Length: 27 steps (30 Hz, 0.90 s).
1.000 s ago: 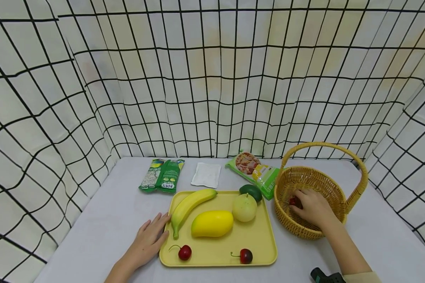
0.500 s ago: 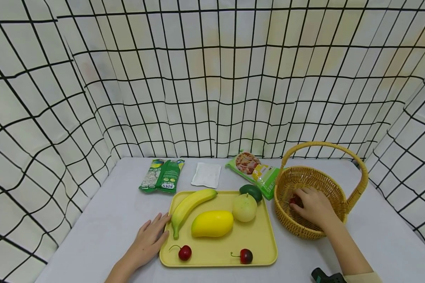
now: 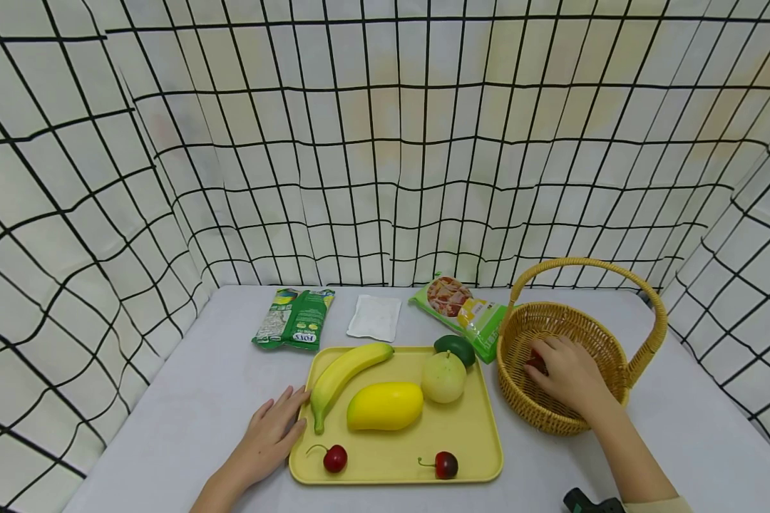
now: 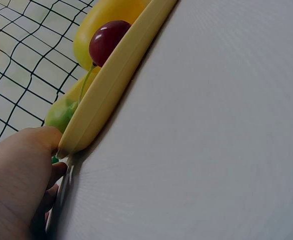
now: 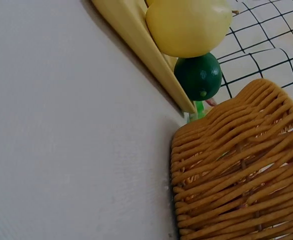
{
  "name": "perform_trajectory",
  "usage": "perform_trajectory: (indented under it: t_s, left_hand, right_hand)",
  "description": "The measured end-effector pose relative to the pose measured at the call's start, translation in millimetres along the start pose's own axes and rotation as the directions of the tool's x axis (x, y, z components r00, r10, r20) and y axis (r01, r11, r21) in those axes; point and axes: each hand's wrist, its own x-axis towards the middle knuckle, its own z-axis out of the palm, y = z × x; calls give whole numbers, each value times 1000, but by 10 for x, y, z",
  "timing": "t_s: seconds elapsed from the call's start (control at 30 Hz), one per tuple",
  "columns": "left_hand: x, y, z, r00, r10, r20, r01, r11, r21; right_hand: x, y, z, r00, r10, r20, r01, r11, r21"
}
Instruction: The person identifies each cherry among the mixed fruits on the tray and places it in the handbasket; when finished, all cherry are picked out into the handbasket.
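My left hand (image 3: 266,438) rests with its fingers extended on the left rim of a yellow tray (image 3: 385,452). On that tray lie a banana (image 3: 343,381), a mango (image 3: 385,406), a round pale-green fruit (image 3: 444,379), a dark green fruit (image 3: 454,348) and two cherries, one at the front left (image 3: 335,458) and one at the front right (image 3: 445,464). Inside the wicker basket (image 3: 529,406), my right hand (image 3: 567,374) pinches a dark red cherry (image 3: 536,362), partly covered by the fingers. The basket wall (image 5: 241,180) hides this hand in the right wrist view.
Behind the tray lie a green snack packet (image 3: 295,318), a flat white packet (image 3: 373,318) and a light green food packet (image 3: 465,313). The basket's tall handle (image 3: 587,262) arches over its opening. Black-lined netting (image 3: 391,142) encloses the white table (image 3: 167,427).
The right hand's fingers shift slightly around the cherry inside the basket. The left hand, the tray and its fruit stay where they were.
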Motion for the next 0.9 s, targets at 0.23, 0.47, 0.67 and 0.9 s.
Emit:
perform_trajectory:
  t_s: [0.23,0.47,0.67,0.9]
  left_hand:
    - [-6,-6,2,1000,6,-7,-6,1000,-1]
    - [-6,-6,-1,1000,12,-7,-13,1000,-5]
    - [1,0,-6,1000,7,-3,-7,1000,-6]
    - [-7,-2,0,1000,6,-6,-6,1000,-7]
  right_hand:
    - [58,-143,-117,999,-42,-33,42,999,-8]
    - [132,-325,-231,997,-76,-34,76,997,-10]
    - [187,-468,-287,991,-118,-63,119,993,16]
    - [224,-614,-305,964,-223,-142,228,973,18]
